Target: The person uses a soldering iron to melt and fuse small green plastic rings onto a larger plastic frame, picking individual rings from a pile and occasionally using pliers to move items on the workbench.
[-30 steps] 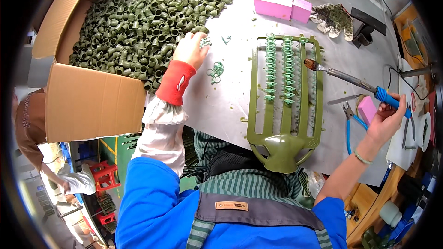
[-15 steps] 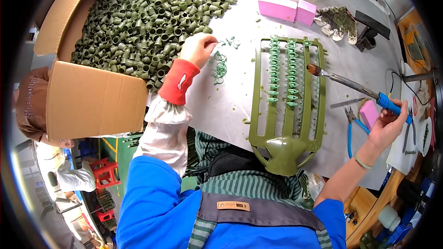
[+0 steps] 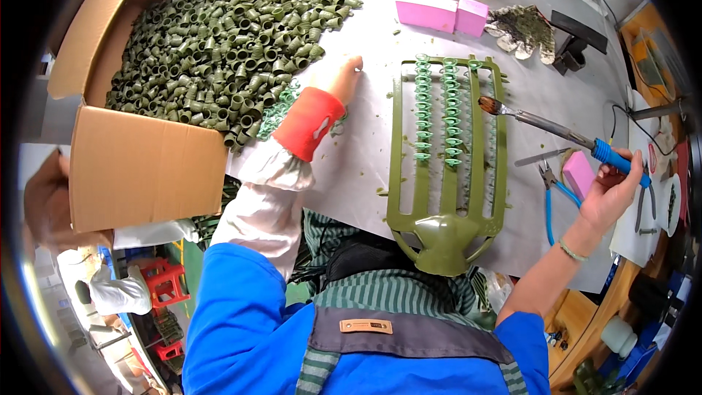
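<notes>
My right hand [image 3: 609,194] is wrapped round the blue handle of a soldering iron [image 3: 556,130]. Its dark brown tip hangs over the right part of an olive-green slotted plastic frame [image 3: 401,175]. Two rows of light-green ring-shaped plastic pieces [image 3: 452,113] stand along the bars of that frame, with another piece at its top. Left of the frame, my left hand [image 3: 338,77] is over the table with its fingers drawn together; what they hold, if anything, is hidden. Loose light-green plastic pieces [image 3: 276,113] lie beside my red wristband, partly covered by my arm.
Olive-green ribbed caps [image 3: 219,51] spill from a cardboard box [image 3: 150,168] at the left. Pink blocks [image 3: 425,12], a stained glove [image 3: 523,31] and a black stand [image 3: 578,36] are at the back. Blue-handled pliers [image 3: 550,197] lie right of the frame. Another person's arm is behind the box.
My left hand has moved right and slightly away from the caps, uncovering light-green pieces behind the wrist. The iron stays over the frame. The view has shifted a little.
</notes>
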A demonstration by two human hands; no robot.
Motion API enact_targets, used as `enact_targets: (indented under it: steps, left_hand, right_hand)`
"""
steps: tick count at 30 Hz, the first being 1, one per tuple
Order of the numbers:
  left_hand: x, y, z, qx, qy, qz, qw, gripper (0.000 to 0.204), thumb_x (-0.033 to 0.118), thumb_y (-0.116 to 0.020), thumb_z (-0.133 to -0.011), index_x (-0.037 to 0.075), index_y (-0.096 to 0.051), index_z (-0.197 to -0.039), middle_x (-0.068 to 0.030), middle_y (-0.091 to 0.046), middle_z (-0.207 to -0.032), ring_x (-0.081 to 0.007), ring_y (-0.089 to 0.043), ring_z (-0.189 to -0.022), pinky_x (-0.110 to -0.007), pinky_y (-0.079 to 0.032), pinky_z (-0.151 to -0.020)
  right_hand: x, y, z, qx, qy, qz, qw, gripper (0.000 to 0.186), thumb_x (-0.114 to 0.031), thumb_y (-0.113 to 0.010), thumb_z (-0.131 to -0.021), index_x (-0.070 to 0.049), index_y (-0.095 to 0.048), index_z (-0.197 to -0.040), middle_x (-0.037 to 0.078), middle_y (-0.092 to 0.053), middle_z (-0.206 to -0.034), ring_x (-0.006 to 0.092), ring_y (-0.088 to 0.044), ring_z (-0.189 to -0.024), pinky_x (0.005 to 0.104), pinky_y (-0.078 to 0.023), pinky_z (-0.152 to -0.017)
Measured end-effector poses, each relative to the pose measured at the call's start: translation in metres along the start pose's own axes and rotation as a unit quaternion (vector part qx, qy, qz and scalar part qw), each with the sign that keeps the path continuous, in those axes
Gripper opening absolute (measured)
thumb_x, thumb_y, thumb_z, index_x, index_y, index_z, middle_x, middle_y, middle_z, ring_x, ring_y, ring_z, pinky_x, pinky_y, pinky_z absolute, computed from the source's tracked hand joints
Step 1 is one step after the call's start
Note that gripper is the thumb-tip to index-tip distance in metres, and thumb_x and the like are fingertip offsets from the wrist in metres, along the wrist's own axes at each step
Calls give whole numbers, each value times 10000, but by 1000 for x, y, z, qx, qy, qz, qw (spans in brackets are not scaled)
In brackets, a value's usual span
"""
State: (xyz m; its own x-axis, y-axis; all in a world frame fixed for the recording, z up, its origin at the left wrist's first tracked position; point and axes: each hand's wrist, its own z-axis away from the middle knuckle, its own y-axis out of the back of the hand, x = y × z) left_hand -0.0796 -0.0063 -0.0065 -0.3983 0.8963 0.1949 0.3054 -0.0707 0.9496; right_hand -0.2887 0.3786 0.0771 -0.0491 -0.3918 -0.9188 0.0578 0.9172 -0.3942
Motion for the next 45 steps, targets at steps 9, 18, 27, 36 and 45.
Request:
enact_targets:
  steps: [9, 18, 27, 36, 45]
  left_hand:
    - [103, 44, -26, -64, -4, 478, 876, 105, 55, -655, -847, -1, -674, -934, -26, -670, -862, -66, -597, -806, -215, -486, -748]
    - [145, -2, -65, 70, -191, 153, 967, 117, 155, -699, -769, 135, -712, -883, -19, -683, -862, -230, -569, -897, -347, -488, -778]
    - [137, -12, -64, 84, -199, 123, 969, 81, 187, -695, -769, 150, -703, -841, 6, -685, -839, -219, -574, -894, -357, -466, -818]
    - [19, 48, -43, -17, 17, 68, 997, 134, 157, -673, -819, 53, -685, -904, -100, -682, -791, -169, -660, -685, -272, -519, -664]
    - [-31, 1, -2, -21, 158, -24, 987, 238, 303, -700, -808, 78, -663, -880, -97, -650, -691, -207, -637, -619, -325, -496, -613]
  right_hand:
    - [8, -13, -4, -12, 17, 7, 1000, 311, -312, -633, -869, -20, -610, -764, 47, -589, -690, 87, -506, -543, 191, -411, -523]
    - [33, -16, -14, -15, 2, -12, 1000, 313, -284, -654, -858, 1, -626, -732, 43, -574, -629, 103, -544, -527, 219, -438, -504]
    - [29, -21, -6, 5, 9, 26, 1000, 303, -287, -633, -873, -13, -635, -744, 61, -600, -653, 106, -551, -528, 225, -446, -509]
    - [9, -8, -3, -5, -2, -9, 1000, 287, -282, -617, -874, -22, -591, -756, 56, -587, -703, 91, -467, -526, 200, -375, -507]
    - [8, -7, -1, -12, -7, -11, 1000, 282, -284, -622, -874, -22, -593, -773, 49, -575, -711, 89, -466, -545, 198, -377, -521]
